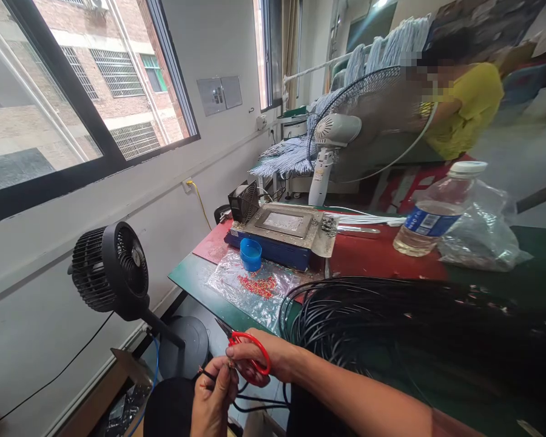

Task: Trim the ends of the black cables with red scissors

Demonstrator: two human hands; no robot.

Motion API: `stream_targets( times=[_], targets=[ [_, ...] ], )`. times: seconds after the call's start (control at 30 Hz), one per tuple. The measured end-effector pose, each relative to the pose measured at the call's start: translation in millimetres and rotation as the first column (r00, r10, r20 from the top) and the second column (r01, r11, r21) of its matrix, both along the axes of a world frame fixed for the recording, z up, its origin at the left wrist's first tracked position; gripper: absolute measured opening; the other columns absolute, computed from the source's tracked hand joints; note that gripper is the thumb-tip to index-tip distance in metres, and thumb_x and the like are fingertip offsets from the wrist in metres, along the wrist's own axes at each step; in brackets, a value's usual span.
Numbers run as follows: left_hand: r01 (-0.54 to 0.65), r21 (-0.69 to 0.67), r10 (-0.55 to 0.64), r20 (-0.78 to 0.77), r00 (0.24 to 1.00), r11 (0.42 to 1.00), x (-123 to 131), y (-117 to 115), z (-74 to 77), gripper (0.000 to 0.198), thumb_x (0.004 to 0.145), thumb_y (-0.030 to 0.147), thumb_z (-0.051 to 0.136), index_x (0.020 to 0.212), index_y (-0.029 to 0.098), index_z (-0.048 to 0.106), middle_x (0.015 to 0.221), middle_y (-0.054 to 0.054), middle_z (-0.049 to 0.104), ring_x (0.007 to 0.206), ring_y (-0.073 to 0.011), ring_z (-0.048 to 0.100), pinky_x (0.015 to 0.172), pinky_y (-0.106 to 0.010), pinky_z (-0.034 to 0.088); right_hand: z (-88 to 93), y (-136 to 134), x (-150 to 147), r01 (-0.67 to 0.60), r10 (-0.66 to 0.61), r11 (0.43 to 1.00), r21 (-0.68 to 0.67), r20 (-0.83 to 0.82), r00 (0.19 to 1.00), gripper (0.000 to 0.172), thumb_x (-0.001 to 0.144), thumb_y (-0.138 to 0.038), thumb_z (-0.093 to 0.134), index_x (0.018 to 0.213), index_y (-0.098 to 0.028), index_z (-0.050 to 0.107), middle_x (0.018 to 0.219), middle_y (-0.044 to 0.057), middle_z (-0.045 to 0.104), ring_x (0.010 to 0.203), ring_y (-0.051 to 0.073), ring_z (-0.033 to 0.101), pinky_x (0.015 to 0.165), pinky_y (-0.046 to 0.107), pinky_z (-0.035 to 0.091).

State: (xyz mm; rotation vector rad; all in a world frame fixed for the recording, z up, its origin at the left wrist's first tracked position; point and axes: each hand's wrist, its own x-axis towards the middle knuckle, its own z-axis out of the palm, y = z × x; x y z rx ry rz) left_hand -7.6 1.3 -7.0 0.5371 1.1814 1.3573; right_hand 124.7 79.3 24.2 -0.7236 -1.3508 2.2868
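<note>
My right hand (259, 358) is closed around red-handled scissors (248, 347), whose dark blades point up and left. Just below it, my left hand (213, 397) pinches the end of a thin black cable (255, 402) between thumb and fingers, close to the scissors' handles. The cable runs off to the right below my right forearm. A big coil of black cables (391, 321) lies on the table right beside my right arm.
On the green and red table (191, 276) sit a blue-based metal machine (284, 233), a blue cup (251, 254), a plastic sheet with small red pieces (259, 285), a water bottle (437, 212) and a plastic bag (486, 233). A black floor fan (113, 270) stands at left, a white fan (346, 133) behind. A person in yellow (464, 106) sits beyond.
</note>
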Motion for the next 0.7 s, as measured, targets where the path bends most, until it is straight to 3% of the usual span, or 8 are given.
stream_targets(
  times=[0.17, 0.27, 0.33, 0.4, 0.47, 0.5, 0.6, 0.7],
  targets=[
    [-0.012, -0.011, 0.012, 0.031, 0.999, 1.000, -0.5, 0.1, -2.1, 0.020, 0.058, 0.031, 0.069, 0.070, 0.015, 0.065, 0.050, 0.000, 0.056, 0.050, -0.0059, 0.046, 0.047, -0.018, 0.037, -0.5, -0.3, -1.6, 0.009, -0.010, 0.999, 0.050, 0.032, 0.999, 0.029, 0.067, -0.034, 0.057, 0.048, -0.012, 0.050, 0.036, -0.004, 0.042, 0.032, 0.006, 0.037, 0.033, 0.018, 0.024],
    [-0.055, -0.029, 0.057, 0.078, 0.995, 0.998, -0.7, 1.2, -2.7, 0.019, 0.058, 0.028, 0.069, 0.072, 0.016, 0.065, 0.053, 0.000, 0.058, 0.049, -0.0041, 0.046, 0.045, -0.015, 0.035, -1.5, -1.8, -2.5, 0.095, -0.102, 0.975, 0.199, 0.026, 0.994, 0.035, 0.069, -0.043, 0.056, 0.051, -0.013, 0.048, 0.038, -0.005, 0.041, 0.033, 0.005, 0.035, 0.034, 0.018, 0.024],
    [-0.093, -0.043, 0.096, 0.082, 0.992, 0.995, -0.6, 2.3, -2.8, 0.021, 0.057, 0.028, 0.069, 0.073, 0.016, 0.065, 0.053, 0.000, 0.059, 0.050, -0.0047, 0.048, 0.044, -0.015, 0.034, -3.7, -3.1, -2.4, 0.137, -0.164, 0.914, 0.382, 0.040, 0.986, 0.038, 0.067, -0.046, 0.061, 0.053, -0.013, 0.050, 0.041, -0.006, 0.040, 0.038, 0.004, 0.034, 0.038, 0.017, 0.024],
    [-0.113, -0.048, 0.117, 0.078, 0.990, 0.992, 0.0, 3.3, -3.1, 0.023, 0.056, 0.029, 0.070, 0.074, 0.017, 0.064, 0.053, 0.001, 0.060, 0.052, -0.0061, 0.050, 0.044, -0.015, 0.035, -6.6, -4.2, -2.1, 0.166, -0.237, 0.805, 0.570, 0.051, 0.970, 0.037, 0.062, -0.045, 0.067, 0.053, -0.012, 0.052, 0.044, -0.006, 0.038, 0.043, 0.004, 0.032, 0.041, 0.017, 0.022],
    [-0.111, -0.049, 0.115, 0.076, 0.991, 0.993, 1.0, 3.8, -3.3, 0.023, 0.056, 0.029, 0.070, 0.074, 0.016, 0.064, 0.053, 0.000, 0.061, 0.053, -0.0064, 0.051, 0.044, -0.015, 0.035, -9.3, -4.5, -2.1, 0.202, -0.303, 0.718, 0.666, 0.038, 0.952, 0.037, 0.061, -0.043, 0.069, 0.051, -0.012, 0.052, 0.046, -0.006, 0.037, 0.046, 0.004, 0.031, 0.042, 0.018, 0.020],
    [-0.107, -0.044, 0.110, 0.074, 0.991, 0.993, 1.6, 3.8, -3.0, 0.023, 0.057, 0.029, 0.070, 0.075, 0.016, 0.064, 0.053, 0.000, 0.061, 0.052, -0.0060, 0.051, 0.044, -0.015, 0.035, -10.3, -4.2, -2.3, 0.220, -0.322, 0.714, 0.665, 0.033, 0.946, 0.038, 0.063, -0.043, 0.067, 0.051, -0.012, 0.051, 0.046, -0.006, 0.037, 0.046, 0.004, 0.031, 0.043, 0.018, 0.021],
    [-0.120, -0.043, 0.123, 0.098, 0.988, 0.992, 3.2, 3.0, 0.7, 0.021, 0.055, 0.026, 0.071, 0.073, 0.016, 0.064, 0.053, 0.000, 0.062, 0.051, -0.0052, 0.051, 0.045, -0.014, 0.037, -11.3, -1.8, -3.2, 0.257, -0.325, 0.822, 0.508, 0.048, 0.945, 0.041, 0.070, -0.048, 0.060, 0.051, -0.013, 0.046, 0.043, -0.006, 0.038, 0.041, 0.004, 0.033, 0.040, 0.018, 0.023],
    [-0.140, -0.064, 0.149, 0.168, 0.975, 0.988, 4.2, 2.0, 9.0, 0.024, 0.052, 0.025, 0.073, 0.072, 0.015, 0.065, 0.053, -0.001, 0.062, 0.049, -0.0045, 0.050, 0.048, -0.014, 0.040, -9.0, 0.8, -3.5, 0.210, -0.226, 0.929, 0.304, 0.018, 0.974, 0.042, 0.066, -0.051, 0.062, 0.054, -0.015, 0.045, 0.041, -0.006, 0.040, 0.035, 0.005, 0.035, 0.036, 0.018, 0.025]
  ],
)
